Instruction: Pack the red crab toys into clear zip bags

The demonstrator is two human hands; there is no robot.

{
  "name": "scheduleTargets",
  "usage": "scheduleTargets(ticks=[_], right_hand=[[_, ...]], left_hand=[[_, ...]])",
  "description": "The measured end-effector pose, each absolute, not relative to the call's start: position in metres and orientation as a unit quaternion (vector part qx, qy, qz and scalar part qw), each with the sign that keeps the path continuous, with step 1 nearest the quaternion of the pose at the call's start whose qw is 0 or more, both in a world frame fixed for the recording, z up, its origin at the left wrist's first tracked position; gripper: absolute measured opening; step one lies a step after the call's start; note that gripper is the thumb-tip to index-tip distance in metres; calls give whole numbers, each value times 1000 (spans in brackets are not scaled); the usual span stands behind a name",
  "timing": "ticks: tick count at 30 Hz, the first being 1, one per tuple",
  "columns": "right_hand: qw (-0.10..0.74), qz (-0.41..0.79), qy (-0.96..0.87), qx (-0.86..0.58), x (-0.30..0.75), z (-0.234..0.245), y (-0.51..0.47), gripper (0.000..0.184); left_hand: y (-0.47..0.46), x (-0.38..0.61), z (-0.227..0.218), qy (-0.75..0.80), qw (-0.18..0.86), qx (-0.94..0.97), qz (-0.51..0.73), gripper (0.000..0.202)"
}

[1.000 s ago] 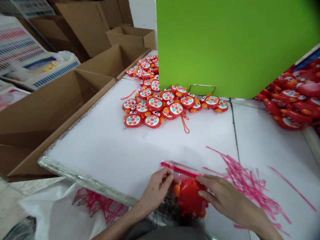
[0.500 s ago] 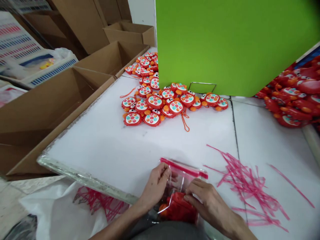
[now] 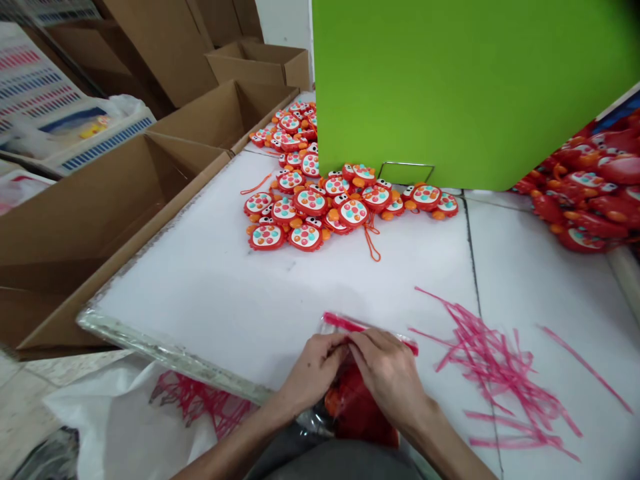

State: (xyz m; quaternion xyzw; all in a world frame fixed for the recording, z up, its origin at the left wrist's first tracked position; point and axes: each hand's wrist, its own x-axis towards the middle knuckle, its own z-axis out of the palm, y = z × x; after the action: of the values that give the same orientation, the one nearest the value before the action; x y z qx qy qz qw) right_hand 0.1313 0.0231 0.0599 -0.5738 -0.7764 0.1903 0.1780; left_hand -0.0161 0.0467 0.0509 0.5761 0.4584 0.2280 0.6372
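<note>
A clear plastic bag [image 3: 330, 327] with a pink top band lies at the table's front edge, close to my body. Inside it shows a red toy [image 3: 363, 410] with an orange part, partly covered by my hands. My left hand [image 3: 317, 367] pinches the bag just below the pink band. Right beside it, my right hand [image 3: 385, 370] is closed on the bag too, its fingertips meeting those of the left. Farther back on the table sits a pile of red crab-like toys [image 3: 310, 200] with coloured dots on white faces and orange cord loops.
Pink plastic strips [image 3: 495, 360] lie loose to the right. A green panel [image 3: 450, 87] stands at the back, with more red toys [image 3: 595, 187] heaped at right. Open cardboard boxes [image 3: 110, 200] line the left edge. A white sack [image 3: 125, 420] with pink strips sits below.
My right hand has moved up and left to the bag's top, meeting my left hand there. It now covers more of the pink band and the bag.
</note>
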Motion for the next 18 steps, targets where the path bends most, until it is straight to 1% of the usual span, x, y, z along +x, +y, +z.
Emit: scheduleTargets(ticks=[3, 5, 8, 10, 12, 15, 16, 18], right_hand=[[159, 171, -786, -573, 124, 61, 28, 18], [177, 194, -765, -588, 126, 63, 30, 16], [222, 256, -686, -644, 151, 63, 26, 12], [223, 266, -618, -706, 189, 60, 17, 13], [167, 229, -559, -779, 239, 55, 0, 15], [36, 147, -490, -858, 310, 49, -31, 21], [-13, 121, -474, -872, 326, 48, -41, 24], [-62, 87, -475, -874, 340, 52, -55, 28]], left_hand=[[43, -11, 57, 481, 582, 619, 218, 24], [41, -11, 58, 487, 563, 634, 209, 24], [38, -16, 56, 488, 579, 618, 210, 22], [38, -21, 52, 492, 621, 568, 224, 18], [38, -26, 47, 497, 666, 506, 230, 16], [39, -31, 42, 502, 696, 462, 224, 16], [40, -32, 41, 501, 697, 460, 225, 16], [40, -33, 41, 498, 699, 458, 231, 15]])
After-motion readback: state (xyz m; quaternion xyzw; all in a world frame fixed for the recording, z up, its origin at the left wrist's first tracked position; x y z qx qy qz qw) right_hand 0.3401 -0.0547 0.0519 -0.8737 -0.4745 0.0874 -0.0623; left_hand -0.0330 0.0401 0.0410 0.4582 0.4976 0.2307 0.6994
